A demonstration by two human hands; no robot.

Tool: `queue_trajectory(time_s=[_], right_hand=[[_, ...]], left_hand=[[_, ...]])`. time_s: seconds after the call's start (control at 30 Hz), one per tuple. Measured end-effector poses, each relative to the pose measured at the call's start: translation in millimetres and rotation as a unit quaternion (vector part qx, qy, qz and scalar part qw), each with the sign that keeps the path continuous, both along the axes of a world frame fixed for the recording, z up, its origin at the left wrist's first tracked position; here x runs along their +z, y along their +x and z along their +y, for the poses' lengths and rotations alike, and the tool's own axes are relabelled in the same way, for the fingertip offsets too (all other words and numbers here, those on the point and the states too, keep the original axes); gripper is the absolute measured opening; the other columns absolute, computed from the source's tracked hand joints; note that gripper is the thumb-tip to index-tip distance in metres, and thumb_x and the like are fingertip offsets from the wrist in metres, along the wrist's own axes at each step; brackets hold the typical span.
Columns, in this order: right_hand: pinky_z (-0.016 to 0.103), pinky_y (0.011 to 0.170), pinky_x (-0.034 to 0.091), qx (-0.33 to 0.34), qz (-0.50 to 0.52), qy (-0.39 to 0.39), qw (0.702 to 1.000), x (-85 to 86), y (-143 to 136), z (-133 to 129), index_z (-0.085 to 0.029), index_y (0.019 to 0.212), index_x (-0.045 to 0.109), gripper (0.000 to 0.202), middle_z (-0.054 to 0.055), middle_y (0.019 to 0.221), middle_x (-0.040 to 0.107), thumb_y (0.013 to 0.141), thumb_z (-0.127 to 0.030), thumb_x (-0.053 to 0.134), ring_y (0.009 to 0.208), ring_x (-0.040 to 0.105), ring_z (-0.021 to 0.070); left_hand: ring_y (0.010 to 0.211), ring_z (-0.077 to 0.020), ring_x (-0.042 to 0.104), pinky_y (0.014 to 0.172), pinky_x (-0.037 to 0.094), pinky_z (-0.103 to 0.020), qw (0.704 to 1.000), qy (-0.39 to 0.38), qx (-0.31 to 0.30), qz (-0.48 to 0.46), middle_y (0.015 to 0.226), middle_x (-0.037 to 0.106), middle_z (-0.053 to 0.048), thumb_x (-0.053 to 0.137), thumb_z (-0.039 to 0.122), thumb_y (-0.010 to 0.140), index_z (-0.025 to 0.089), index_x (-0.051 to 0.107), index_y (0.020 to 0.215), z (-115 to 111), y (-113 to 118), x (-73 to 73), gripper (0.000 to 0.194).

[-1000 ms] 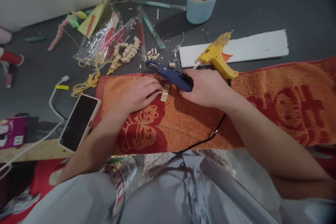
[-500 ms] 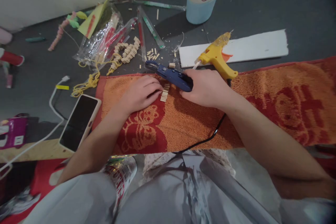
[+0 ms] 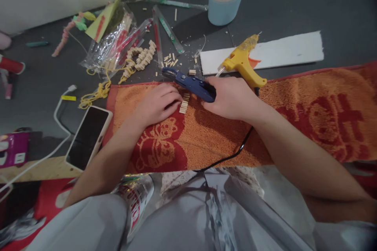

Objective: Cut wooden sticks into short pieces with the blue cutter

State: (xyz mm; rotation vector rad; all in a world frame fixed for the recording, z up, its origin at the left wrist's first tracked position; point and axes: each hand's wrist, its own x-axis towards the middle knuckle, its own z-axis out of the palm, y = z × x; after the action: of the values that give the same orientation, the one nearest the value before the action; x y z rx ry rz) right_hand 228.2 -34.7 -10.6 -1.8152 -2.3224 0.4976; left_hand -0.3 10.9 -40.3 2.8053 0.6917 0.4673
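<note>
My left hand (image 3: 163, 102) rests on the orange and red towel (image 3: 219, 137), fingers bent and held together. Its fingertips touch the left side of a short row of small cut wooden sticks (image 3: 183, 106); the thumb is hidden. Above and to the right, my right hand (image 3: 231, 97) is closed around a dark blue plier-like hand tool (image 3: 193, 85). The tool's far end points left, over the towel's back edge. Behind my right hand a yellow glue gun (image 3: 243, 62) lies across a white board (image 3: 290, 51).
Loose stick pieces (image 3: 170, 61), a chain of joined sticks (image 3: 145, 58) and plastic packets (image 3: 110, 43) lie behind the towel. A blue and white tumbler (image 3: 225, 2) stands at the back. A phone (image 3: 88, 137) lies left, near a white cable (image 3: 56, 111). A black cord (image 3: 225, 159) crosses the towel.
The view has shifted very slightly. Both hands, the blue tool and the row of sticks keep the same places relative to one another.
</note>
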Motion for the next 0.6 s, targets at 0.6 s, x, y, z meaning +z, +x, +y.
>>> queue_trajectory(time_s=[0.6], right_hand=[[0.031,0.064,0.039,0.011,0.002,-0.022,1.0,5.1,0.9,-0.2,-0.014,0.098,0.062,0.034,0.013,0.086,0.07,0.078,-0.037,0.05,0.077,0.064,0.0263]], left_hand=[[0.085,-0.0174,0.057,0.077,0.047,-0.031,1.0,-0.011,0.004,0.005,0.087,0.063,-0.006,0.05,0.021,0.086,0.017,0.06,0.088,0.0,2.9,1.0,0.011]])
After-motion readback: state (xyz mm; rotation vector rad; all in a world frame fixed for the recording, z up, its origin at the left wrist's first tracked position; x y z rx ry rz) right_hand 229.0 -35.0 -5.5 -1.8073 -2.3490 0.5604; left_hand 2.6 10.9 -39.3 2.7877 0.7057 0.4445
